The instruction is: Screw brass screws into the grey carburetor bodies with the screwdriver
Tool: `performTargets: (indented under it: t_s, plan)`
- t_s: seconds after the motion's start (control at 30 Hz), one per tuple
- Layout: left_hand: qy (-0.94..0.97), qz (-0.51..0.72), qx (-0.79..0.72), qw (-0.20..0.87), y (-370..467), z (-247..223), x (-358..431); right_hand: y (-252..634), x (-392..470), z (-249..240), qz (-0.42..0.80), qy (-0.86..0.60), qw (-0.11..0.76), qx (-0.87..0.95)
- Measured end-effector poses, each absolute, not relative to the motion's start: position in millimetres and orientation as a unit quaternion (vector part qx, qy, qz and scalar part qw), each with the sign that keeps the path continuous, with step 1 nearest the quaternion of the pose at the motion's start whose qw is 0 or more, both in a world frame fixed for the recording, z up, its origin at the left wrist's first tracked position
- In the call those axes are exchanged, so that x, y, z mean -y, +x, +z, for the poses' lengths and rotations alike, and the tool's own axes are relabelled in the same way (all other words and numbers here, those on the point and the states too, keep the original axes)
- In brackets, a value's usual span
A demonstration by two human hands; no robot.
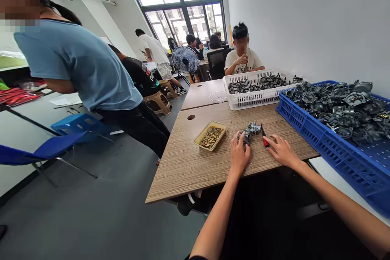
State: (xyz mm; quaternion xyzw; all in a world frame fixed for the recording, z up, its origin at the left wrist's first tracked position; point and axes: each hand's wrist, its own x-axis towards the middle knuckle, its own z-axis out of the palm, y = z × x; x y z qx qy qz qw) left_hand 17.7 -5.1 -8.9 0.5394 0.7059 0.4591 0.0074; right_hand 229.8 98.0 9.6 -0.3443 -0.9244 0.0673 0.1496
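A grey metal carburetor (252, 128) lies on the wood-grain table in front of me. My left hand (240, 152) has its fingers around the left end of it, partly covering that end. Just right of the carburetor is a screwdriver (265, 140) with a red and black handle. My right hand (282, 150) is open, its fingers stretched toward the handle with the tips at or very close to it. Left of my left hand sits a shallow yellowish tray (198, 143) of small brass-coloured parts.
A blue crate (323, 130) piled with carburetors stands at the right. Behind the table's middle is a white crate (243, 102) of dark parts, with a seated person beyond it. A person in a blue shirt (82, 65) leans over at left. The table (170, 170) has a near-left corner.
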Motion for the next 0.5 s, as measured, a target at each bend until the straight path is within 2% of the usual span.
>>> performTargets:
  t_s: [0.1, 0.3, 0.5]
  plan:
    - [0.567, 0.429, -0.703, 0.005, 19.6, -7.9, 6.2, 230.1, -101.1, 9.8, 0.077, -0.331, 0.148, 0.929]
    - [0.525, 0.409, -0.746, -0.016, 20.2, -7.0, 4.4, 235.7, -109.2, -6.2, 0.044, -0.352, 0.214, 0.91]
    - [0.543, 0.368, -0.752, -0.066, 21.8, -7.3, -9.5, 236.5, -115.1, -18.4, 0.031, -0.327, 0.219, 0.919]
